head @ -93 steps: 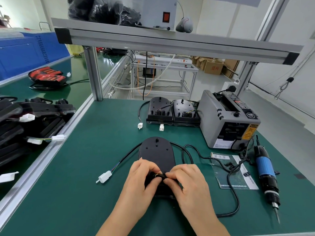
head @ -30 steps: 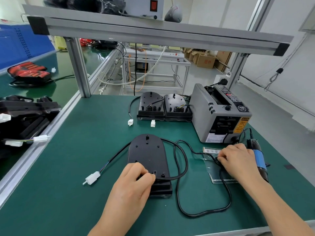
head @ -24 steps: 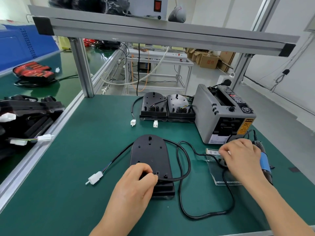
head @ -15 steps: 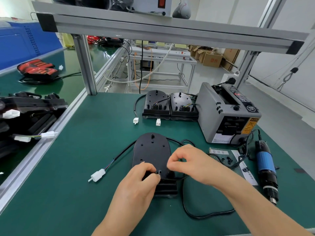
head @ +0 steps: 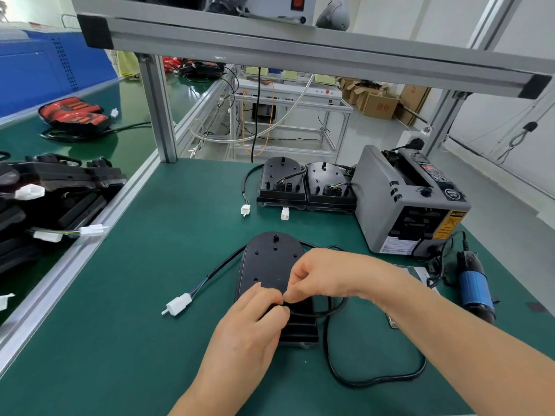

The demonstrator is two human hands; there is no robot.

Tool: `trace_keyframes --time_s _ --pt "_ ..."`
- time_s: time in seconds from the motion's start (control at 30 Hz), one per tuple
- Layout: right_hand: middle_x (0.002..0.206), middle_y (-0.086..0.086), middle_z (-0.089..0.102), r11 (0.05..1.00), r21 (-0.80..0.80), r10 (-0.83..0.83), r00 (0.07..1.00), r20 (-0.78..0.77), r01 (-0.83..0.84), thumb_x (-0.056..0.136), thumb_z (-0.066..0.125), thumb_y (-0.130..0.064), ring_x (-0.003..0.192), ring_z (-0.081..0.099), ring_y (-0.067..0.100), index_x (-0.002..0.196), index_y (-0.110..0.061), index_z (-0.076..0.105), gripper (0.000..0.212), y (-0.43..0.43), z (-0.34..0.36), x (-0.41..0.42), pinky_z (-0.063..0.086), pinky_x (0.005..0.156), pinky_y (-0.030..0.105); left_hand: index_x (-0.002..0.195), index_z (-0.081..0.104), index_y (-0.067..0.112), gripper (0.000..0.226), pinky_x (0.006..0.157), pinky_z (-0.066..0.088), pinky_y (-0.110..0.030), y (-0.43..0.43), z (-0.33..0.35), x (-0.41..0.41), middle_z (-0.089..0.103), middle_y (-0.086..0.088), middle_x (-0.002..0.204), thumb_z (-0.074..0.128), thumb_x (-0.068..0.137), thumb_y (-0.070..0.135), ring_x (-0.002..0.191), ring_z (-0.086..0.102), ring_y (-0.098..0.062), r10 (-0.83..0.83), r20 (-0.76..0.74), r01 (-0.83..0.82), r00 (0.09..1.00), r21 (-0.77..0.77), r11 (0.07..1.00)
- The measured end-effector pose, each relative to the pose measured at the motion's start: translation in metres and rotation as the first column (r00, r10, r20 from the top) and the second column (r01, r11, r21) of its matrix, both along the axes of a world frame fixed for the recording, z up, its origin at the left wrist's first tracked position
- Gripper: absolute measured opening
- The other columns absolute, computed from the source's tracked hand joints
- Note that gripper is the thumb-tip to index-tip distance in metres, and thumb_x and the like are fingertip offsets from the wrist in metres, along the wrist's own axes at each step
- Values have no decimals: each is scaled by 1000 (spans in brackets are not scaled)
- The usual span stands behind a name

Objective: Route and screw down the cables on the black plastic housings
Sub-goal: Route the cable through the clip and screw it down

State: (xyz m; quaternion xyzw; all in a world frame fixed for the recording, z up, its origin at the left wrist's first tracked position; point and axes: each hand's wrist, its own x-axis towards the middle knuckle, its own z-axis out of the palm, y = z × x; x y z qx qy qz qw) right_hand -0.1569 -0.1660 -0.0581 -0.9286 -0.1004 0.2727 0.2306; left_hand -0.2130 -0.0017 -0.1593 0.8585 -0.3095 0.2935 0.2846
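Far left of the grip, a pile of black parts (head: 60, 181) sits on the side belt. One white connector (head: 178, 304) lies on the mat (head: 135, 355) just left of the grip, on the end of the cable (head: 327, 343). Left hand (head: 249, 322) rests on the near end of the housing (head: 270, 262), thumb and forefinger curled, pinching the cable against it. The housing lies flat on the mat, directly under the grip, rounded end pointing away. Right hand (head: 327, 276) reaches in from the right, thumb and forefinger tips pinched narrow, touching the left fingertips; can't tell if anything is between them. The cable leaves the grip to the right and loops on the mat. Beyond the grip: two back housings (head: 280, 181) side by side, touching, with two back connectors (head: 245, 210) in front. Count: three housings, three connectors on the mat. Right of the grip: one dispenser (head: 390, 190) and one screwdriver (head: 476, 288) lying on the mat, apart from both hands.
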Motion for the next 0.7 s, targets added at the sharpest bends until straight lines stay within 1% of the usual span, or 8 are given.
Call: trace_keyframes --time_s 0.1,0.17,0.23,0.3,0.43,0.53,0.63,0.7 --pt "76 -17 61 995 -77 61 997 -41 -64 83 68 -39 77 55 2 83 -24 67 15 5 6 6 43 73 21 77 63 6 11 100 39 -19 0 0 -1 50 5 92 63 78 -5 77 46 -14 4 -11 -4 1000 0 1000" --pt "75 -18 60 992 -85 84 995 -59 -89 83 68 -38 73 53 -2 82 -24 65 14 7 8 8 40 68 19 76 61 5 15 84 36 -10 0 2 -2 50 2 88 69 76 -7 73 42 -16 30 -47 -30 998 1 1000" --pt "78 -17 62 995 -58 81 995 -59 -85 83 69 -37 75 54 -2 83 -25 65 13 8 8 9 39 67 17 77 60 6 19 68 29 -9 0 6 -4 49 1 84 72 71 -7 70 34 -14 49 -85 -49 995 5 999" --pt "88 -12 68 996 -31 76 995 -59 -78 84 69 -35 81 57 0 90 -24 67 13 7 7 8 41 72 16 77 61 8 21 66 28 -10 0 7 -5 51 0 84 74 69 -6 69 33 -12 48 -92 -47 995 13 999" --pt "92 -10 72 996 -2 84 996 -23 -84 83 69 -32 82 60 0 94 -24 71 13 4 3 4 46 80 19 78 62 9 24 46 41 -28 -1 9 -6 52 -2 85 76 67 -7 66 42 -17 32 -94 -34 995 -13 999" --pt "83 -13 71 998 43 45 998 48 -47 83 70 -31 78 61 -1 88 -26 72 8 1 -3 -2 50 82 23 77 61 8 24 43 44 -34 -2 9 -6 52 -3 84 77 68 -6 62 46 -21 35 -86 -38 996 -32 999" --pt "66 -18 63 996 87 -12 992 124 2 82 70 -33 55 53 -6 82 -27 71 5 0 -9 -10 43 54 13 80 60 9 23 45 44 -34 -1 7 -5 52 -3 85 75 71 -5 64 46 -21 27 -77 -30 997 -43 999" --pt "68 -16 61 998 66 -15 983 181 3 83 69 -34 60 53 -4 79 -30 68 6 0 -11 -14 43 56 15 82 58 11 20 46 44 -34 -1 6 -4 50 -2 87 72 75 -2 65 47 -22 17 -70 -22 997 -63 998"
